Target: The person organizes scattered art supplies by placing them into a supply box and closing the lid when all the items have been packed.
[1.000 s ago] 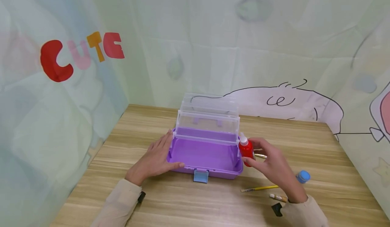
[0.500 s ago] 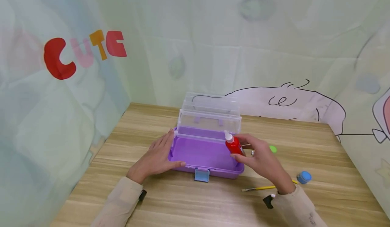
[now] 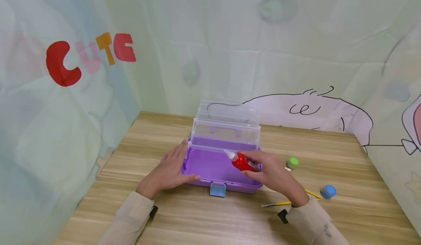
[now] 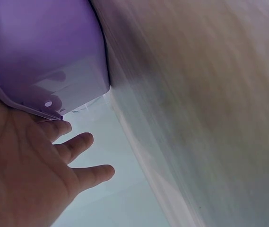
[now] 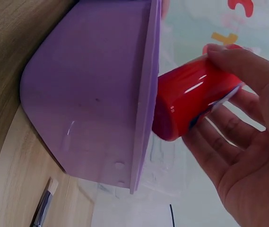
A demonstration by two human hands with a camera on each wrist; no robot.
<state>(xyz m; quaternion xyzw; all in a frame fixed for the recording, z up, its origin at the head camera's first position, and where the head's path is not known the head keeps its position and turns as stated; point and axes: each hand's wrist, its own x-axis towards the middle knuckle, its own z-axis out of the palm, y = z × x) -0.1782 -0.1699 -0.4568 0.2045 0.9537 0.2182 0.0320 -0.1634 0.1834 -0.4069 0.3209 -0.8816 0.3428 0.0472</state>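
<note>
A purple plastic box stands on the table with its clear lid and trays raised at the back and a blue latch at the front. On its left rim rests my left hand, fingers spread along the side and thumb on the front edge. My right hand grips a red squeeze bottle with a white nozzle. The bottle tilts left over the right part of the box. In the right wrist view, the base of the red bottle is beside the box's rim.
Right of the box lie a green-lidded jar, a blue-lidded jar and a yellow-handled paintbrush. A second yellow handle shows near the blue jar. A printed cloth surrounds the wooden table.
My right hand has carried the red bottle leftward from beside the box to over it, tipping it further left. The green jar has come into view. My left hand stays on the rim.
</note>
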